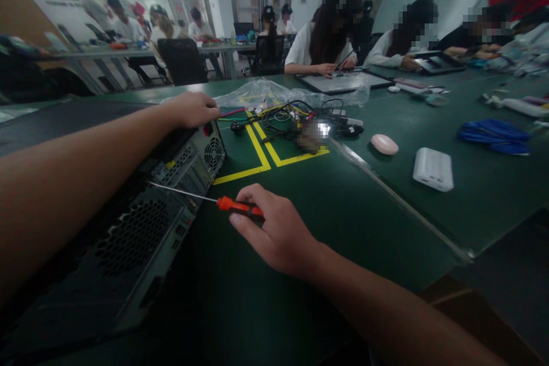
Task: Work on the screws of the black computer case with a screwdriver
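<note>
A black and grey computer case (174,234) lies at the left, its rear panel with a honeycomb vent and a round fan grille facing right. Over the far upper corner of the case, my left hand (194,109) is closed on its edge, with the forearm crossing above the case. In my right hand (281,231) is a screwdriver (225,203) with an orange and black handle. The thin shaft points left, and its tip meets the edge of the rear panel above the honeycomb vent. Exactly what the tip touches is too dark to tell.
Tangled cables (278,120) and clear plastic film (253,90) lie beyond the case. A pink oval object (385,144), a white box-shaped device (433,168) and a blue bundle (495,136) stand to the right. Several people work at the tables behind.
</note>
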A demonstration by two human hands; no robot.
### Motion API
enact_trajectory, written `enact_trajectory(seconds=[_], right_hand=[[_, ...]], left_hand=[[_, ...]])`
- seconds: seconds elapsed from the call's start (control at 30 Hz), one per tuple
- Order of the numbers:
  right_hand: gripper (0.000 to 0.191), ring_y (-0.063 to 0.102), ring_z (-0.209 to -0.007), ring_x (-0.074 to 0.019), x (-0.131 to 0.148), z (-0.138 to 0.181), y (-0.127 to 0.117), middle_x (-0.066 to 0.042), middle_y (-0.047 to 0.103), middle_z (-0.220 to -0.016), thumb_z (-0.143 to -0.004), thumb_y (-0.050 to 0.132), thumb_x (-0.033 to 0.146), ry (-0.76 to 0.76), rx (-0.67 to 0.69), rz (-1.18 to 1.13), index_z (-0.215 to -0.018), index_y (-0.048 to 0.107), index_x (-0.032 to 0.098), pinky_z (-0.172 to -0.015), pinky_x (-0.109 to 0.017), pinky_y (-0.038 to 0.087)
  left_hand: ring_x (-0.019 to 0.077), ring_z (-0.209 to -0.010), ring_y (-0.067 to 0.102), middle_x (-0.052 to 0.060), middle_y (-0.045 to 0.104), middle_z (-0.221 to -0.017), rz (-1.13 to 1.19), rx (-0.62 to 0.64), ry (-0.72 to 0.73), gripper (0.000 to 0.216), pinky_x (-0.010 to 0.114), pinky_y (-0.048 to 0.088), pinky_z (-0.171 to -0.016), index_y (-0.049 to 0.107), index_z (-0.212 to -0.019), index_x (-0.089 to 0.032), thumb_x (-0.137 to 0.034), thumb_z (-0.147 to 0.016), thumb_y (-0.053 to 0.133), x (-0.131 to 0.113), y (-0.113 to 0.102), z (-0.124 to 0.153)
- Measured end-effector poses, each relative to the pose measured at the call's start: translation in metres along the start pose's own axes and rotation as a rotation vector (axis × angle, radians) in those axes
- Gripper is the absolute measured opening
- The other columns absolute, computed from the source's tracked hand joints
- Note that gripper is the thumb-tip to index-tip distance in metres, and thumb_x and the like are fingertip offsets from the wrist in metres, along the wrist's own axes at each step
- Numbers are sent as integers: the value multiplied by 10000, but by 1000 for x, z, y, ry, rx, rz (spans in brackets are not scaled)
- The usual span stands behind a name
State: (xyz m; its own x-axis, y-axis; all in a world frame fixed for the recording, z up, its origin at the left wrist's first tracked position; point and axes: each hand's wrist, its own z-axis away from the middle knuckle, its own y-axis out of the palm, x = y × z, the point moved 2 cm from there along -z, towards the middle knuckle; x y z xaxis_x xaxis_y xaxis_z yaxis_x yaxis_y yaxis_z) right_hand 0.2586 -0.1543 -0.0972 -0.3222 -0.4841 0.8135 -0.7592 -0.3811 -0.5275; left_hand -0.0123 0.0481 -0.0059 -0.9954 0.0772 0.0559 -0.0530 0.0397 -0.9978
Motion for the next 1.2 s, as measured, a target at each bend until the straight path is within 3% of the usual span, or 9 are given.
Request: enact_trajectory(seconds=[0.23, 0.43, 0.63, 0.87, 1.03, 1.2], right_hand=[[218, 684, -909, -219, 0, 0, 0, -58, 789, -1077, -1170, 658, 438, -6, -25, -14, -1159, 739, 236, -840, -371, 469], [303, 673, -815, -216, -2, 2, 3, -17, 775, -1009, -1101, 741, 416, 43, 18, -67, -1342, 632, 267, -792, -357, 469], [166, 677, -818, -217, -6, 1, 5, -8, 751, -996, -1067, 685, 339, 7, 15, -47, -1190, 589, 281, -787, -363, 456], [146, 666, -822, -206, -4, 0, 4, -6, 759, -1009, -1079, 701, 322, 1, 16, -13, -1178, 602, 280, -776, -347, 440], [142, 662, -818, -204, -4, 1, 3, -4, 746, -994, -1080, 688, 324, -3, 27, -21, -1181, 601, 276, -772, -349, 435], [140, 637, -791, -197, -4, 1, 4, -2, 737, -978, -1071, 676, 323, -8, 36, -18, -1176, 598, 274, -762, -355, 418]], left_hand=[[454, -1263, 800, 155, 896, -1349, 14, -2, -14, 757, 528, 621, -1112, 905, -1497, -283, -683, -968, 540, 0, 0, -1], [419, -1257, 806, 171, 892, -1345, -2, 8, -5, 767, 487, 627, -1111, 917, -1468, -250, -655, -999, 466, -1, -1, 2], [411, -1300, 805, 179, 879, -1391, -37, 22, -8, 769, 449, 608, -1131, 888, -1502, -179, -564, -1009, 440, -3, -1, 1], [411, -1329, 792, 204, 867, -1423, -72, 35, 7, 807, 458, 605, -1151, 870, -1520, -141, -565, -1027, 392, -6, -3, 3], [415, -1298, 798, 161, 883, -1389, -27, 14, -7, 765, 475, 614, -1129, 892, -1512, -223, -594, -1012, 447, -2, -1, 0], [441, -1292, 797, 166, 887, -1380, -2, 3, -14, 738, 501, 614, -1127, 912, -1474, -221, -579, -988, 488, 0, 0, -2]])
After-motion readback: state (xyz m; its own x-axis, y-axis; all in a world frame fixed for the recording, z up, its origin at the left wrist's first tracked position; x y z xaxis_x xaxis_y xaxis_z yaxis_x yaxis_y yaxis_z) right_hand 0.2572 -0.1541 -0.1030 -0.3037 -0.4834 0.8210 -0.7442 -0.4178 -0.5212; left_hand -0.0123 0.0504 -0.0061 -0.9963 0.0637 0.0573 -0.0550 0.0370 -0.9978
